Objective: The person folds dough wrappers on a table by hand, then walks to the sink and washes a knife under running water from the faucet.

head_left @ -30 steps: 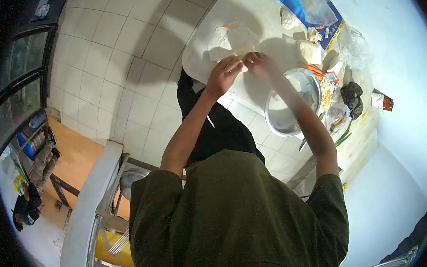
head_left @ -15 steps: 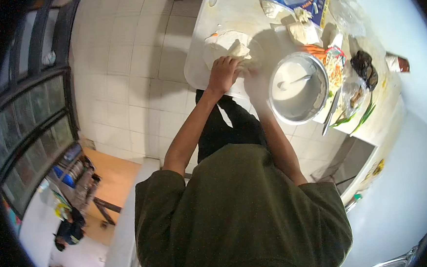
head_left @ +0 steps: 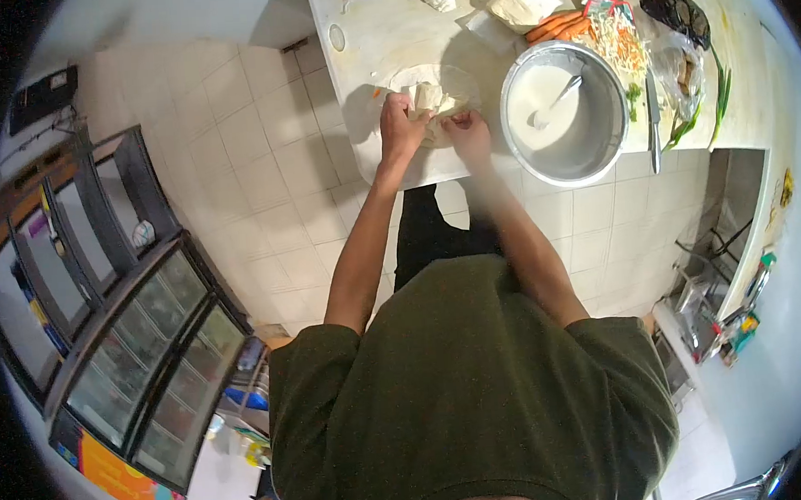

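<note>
Pale sheet [head_left: 460, 81], left hand [head_left: 401, 131] moved beside lump [head_left: 427, 96], right hand [head_left: 470, 136] sharper.

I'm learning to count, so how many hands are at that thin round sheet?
2. The left hand is at the left side of the sheet, and the right hand at its lower right. No others show there.

Fairly bright indoor light. Metal bowl [head_left: 602, 132] catches highlights along rim. Left of bowl, soft shadows darken table [head_left: 388, 44] beside left hand [head_left: 401, 129] and reach across floor tiles [head_left: 274, 138]. Person's right forearm [head_left: 508, 211], below and left of bowl, smeared — motion blur near wrist. Wall [head_left: 786, 263] right of bowl pale, bluish. Strong fisheye bend — glass-fronted cabinet [head_left: 142, 376] far left of bowl looks curved; black corners speckled with noise.
</note>
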`<action>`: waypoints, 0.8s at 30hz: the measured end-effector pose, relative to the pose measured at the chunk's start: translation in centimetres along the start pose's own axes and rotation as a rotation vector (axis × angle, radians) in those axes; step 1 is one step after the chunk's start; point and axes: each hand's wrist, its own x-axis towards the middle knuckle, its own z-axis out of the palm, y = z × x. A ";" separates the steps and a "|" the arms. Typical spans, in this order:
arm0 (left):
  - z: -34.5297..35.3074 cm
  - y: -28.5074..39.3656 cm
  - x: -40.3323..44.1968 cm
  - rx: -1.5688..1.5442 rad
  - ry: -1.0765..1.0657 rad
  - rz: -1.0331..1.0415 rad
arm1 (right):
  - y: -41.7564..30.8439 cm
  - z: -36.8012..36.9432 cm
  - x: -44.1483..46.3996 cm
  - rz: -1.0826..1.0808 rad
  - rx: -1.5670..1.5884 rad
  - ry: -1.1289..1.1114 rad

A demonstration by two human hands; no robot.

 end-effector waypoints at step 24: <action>-1.9 -0.1 0.5 -0.174 -0.311 -0.038 | -1.0 1.0 -0.8 0.005 -0.091 0.097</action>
